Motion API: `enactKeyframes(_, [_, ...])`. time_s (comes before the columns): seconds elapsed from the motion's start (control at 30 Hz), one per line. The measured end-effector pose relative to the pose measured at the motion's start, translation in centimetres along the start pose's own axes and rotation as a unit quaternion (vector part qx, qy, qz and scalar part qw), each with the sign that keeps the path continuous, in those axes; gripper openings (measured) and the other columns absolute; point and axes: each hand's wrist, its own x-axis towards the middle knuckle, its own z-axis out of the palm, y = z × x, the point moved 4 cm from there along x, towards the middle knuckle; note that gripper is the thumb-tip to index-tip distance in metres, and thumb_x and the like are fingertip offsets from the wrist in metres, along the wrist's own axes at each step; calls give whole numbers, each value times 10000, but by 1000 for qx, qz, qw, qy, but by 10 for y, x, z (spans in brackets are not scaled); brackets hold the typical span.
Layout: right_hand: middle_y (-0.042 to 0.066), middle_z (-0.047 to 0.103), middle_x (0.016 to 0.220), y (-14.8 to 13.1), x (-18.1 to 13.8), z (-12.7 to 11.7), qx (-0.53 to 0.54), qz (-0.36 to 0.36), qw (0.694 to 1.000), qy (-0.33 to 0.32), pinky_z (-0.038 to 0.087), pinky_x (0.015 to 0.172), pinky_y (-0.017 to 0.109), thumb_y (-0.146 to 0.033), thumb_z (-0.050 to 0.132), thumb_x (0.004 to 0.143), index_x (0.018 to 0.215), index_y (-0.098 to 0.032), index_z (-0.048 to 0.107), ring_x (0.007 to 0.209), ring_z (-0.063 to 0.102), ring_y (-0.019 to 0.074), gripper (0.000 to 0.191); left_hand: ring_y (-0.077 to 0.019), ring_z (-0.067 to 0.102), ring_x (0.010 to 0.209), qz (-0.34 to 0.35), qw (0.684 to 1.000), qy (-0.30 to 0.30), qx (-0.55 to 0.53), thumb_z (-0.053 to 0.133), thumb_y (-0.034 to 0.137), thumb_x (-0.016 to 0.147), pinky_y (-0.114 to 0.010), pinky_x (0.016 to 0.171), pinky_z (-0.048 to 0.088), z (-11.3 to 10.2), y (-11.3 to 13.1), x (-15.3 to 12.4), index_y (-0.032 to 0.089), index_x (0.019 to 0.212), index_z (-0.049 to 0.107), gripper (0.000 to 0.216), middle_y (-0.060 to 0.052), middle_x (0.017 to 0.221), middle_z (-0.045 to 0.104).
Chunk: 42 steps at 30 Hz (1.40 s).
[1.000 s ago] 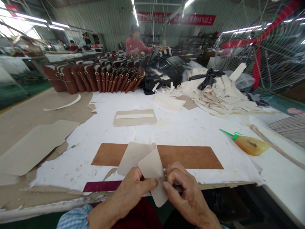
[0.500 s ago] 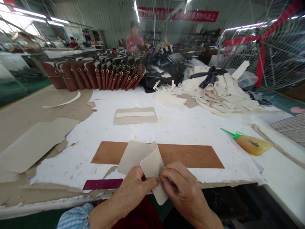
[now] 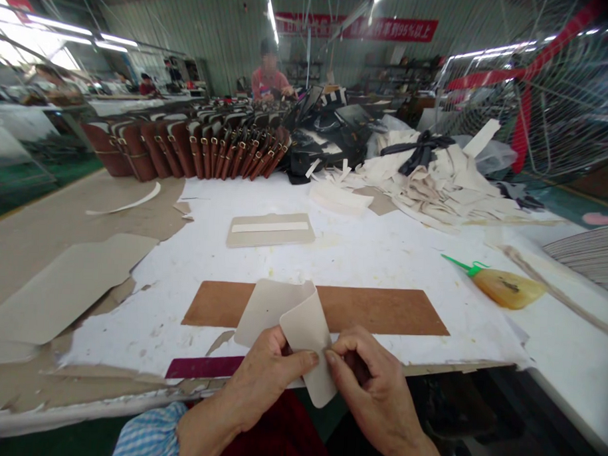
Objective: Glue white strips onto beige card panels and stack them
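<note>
Both my hands hold a beige sheet piece [image 3: 295, 321] folded over on itself, just above the near table edge. My left hand [image 3: 266, 376] grips it from the left, thumb pressed on the folded flap. My right hand [image 3: 366, 380] pinches the flap's right edge with thumb and forefinger. Behind the piece lies a long brown strip [image 3: 381, 310] flat on the white table cover [image 3: 373, 257]. A dark red strip [image 3: 204, 367] lies at the table edge under my left hand.
A beige panel with a white strip [image 3: 270, 229] lies mid-table. An amber glue bottle with a green nozzle [image 3: 501, 285] is at the right. Brown bags [image 3: 187, 154], black bags [image 3: 332, 136] and a pile of cream pieces [image 3: 435, 183] fill the far side. A person [image 3: 269, 77] works beyond.
The hands stay in place on the folded piece. My right fingers have shifted slightly along the flap's edge; the fold has barely moved.
</note>
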Motion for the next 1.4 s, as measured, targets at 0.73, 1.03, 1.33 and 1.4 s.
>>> enactKeyframes(0.73, [18, 698, 893, -13, 4, 11, 138, 56, 988, -47, 536, 712, 221, -204, 525, 1016, 1016, -258, 798, 836, 696, 137, 277, -139, 489, 698, 65, 997, -29, 14, 862, 442, 767, -264, 686, 411, -3, -4, -1, 159, 805, 735, 312, 8, 736, 619])
enactKeyframes(1.03, [30, 762, 873, -12, 3, 14, 87, 30, 995, 23, 589, 691, 232, -149, 518, 960, 999, -223, 779, 773, 726, 151, 274, -130, 472, 657, 77, 997, -1, 16, 884, 477, 718, -261, 681, 433, -2, 1, -1, 172, 777, 723, 350, 19, 700, 624])
enactKeyframes(1.33, [4, 721, 755, -19, -1, 11, 31, -13, 996, 77, 554, 602, 210, -143, 583, 961, 865, -219, 694, 650, 693, 129, 165, -175, 553, 735, 89, 995, -6, 42, 836, 452, 779, -287, 722, 465, -1, -2, -1, 161, 801, 742, 307, -17, 753, 664])
enactKeyframes(1.4, [8, 714, 761, -22, 2, 9, 16, -38, 996, 78, 542, 627, 216, -117, 557, 963, 855, -218, 686, 677, 685, 131, 196, -176, 551, 743, 93, 995, -3, 47, 833, 437, 783, -284, 718, 463, -2, -3, -1, 159, 792, 741, 293, -21, 760, 670])
